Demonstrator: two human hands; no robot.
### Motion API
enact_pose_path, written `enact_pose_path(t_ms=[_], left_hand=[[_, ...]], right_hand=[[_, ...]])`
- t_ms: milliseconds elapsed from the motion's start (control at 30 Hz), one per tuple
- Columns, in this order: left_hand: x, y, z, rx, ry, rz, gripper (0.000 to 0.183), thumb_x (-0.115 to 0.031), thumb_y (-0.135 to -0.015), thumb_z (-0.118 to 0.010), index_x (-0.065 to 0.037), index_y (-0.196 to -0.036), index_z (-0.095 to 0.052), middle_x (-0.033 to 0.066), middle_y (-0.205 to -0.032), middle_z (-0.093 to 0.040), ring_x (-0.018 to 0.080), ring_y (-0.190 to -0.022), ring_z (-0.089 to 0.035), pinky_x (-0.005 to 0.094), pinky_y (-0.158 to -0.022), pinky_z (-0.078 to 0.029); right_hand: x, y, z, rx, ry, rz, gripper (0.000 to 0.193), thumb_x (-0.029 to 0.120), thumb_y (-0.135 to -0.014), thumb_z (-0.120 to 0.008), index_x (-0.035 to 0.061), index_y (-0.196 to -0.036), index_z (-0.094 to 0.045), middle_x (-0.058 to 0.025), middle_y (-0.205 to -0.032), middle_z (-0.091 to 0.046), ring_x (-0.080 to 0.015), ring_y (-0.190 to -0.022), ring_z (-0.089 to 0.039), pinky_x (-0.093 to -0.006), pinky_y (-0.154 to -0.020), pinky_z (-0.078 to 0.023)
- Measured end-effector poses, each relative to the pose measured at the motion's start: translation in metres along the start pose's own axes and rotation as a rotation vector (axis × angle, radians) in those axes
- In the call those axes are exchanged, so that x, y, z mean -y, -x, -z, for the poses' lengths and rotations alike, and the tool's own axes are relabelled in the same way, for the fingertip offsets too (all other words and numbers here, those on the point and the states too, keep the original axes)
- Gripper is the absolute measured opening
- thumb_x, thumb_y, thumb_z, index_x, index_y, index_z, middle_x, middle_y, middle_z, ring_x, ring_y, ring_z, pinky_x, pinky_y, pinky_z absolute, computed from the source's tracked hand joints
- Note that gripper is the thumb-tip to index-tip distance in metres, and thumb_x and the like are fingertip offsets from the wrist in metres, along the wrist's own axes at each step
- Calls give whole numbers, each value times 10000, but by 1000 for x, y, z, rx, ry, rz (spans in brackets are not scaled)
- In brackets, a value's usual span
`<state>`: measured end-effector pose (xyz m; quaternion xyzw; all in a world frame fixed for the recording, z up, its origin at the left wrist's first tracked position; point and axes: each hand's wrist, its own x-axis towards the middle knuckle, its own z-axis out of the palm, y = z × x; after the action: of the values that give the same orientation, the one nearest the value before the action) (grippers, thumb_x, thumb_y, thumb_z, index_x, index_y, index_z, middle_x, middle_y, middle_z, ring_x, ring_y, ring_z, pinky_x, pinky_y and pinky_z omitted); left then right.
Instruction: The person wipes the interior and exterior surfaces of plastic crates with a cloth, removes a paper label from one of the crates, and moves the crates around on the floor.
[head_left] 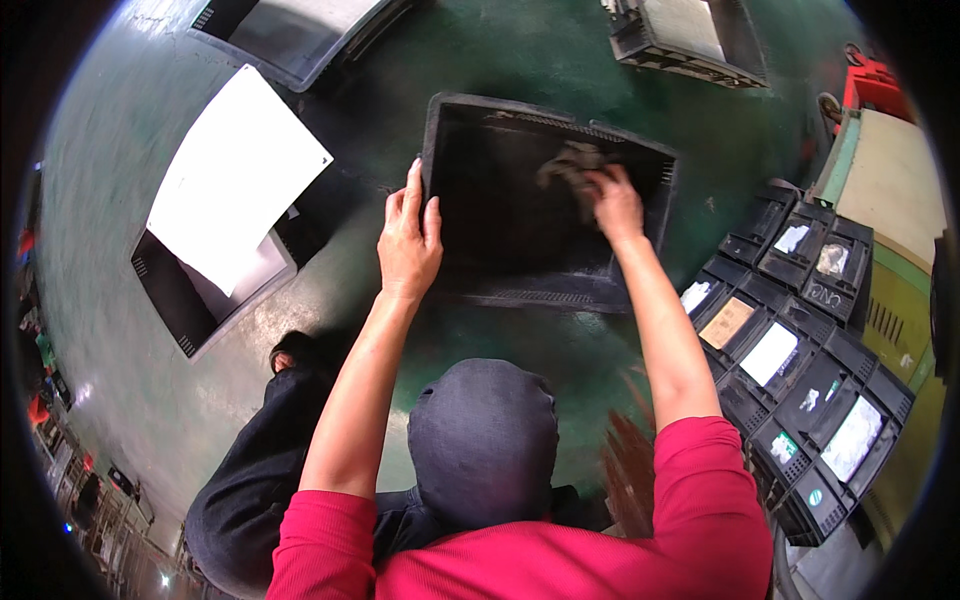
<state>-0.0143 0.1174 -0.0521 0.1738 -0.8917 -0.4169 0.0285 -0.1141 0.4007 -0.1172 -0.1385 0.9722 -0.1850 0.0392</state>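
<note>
A large black plastic crate [540,298] is in front of me, its dark inside facing up toward me. My left hand [410,235] grips the crate's left side, fingers along the outer wall near the rim. Inside the crate, toward its right end, my right hand [615,205] holds a crumpled grey-brown rag [572,165]. The rag and the fingertips are smeared by motion. I cannot make out whether the rag touches the crate's wall or its bottom.
To the left, a white sheet [235,170] leans out of another black crate [165,290]. More crates, one at the far left [265,60] and one at the far right [640,45], lie on the green floor [500,35]. Several labelled black crates [790,370] are stacked beside my right arm.
</note>
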Motion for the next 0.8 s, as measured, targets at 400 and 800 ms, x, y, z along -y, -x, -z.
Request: enact_pose_path(t_ms=[400, 800], left_hand=[[-1, 1, -7, -11, -92, -10, 488, -198, -905, -483, -165, -1365, -324, 149, -1101, -530, 342, -934, -575, 415, -748, -487], [0, 1, -3, -10, -80, 9, 484, -204, -900, -488, -184, -1362, -344, 140, -1095, -533, 331, -900, -592, 411, -722, -502]], right_hand=[[-6, -11, -1, 76, 627, -11, 159, 88, -759, -533, 45, -911, -544, -116, -995, -502, -281, -924, -521, -339, -636, -543], [75, 58, 9, 555, -113, -129, 131, 64, -682, -573, 69, -805, -617, -174, -884, -573, -354, -878, -568, -451, -765, -475]])
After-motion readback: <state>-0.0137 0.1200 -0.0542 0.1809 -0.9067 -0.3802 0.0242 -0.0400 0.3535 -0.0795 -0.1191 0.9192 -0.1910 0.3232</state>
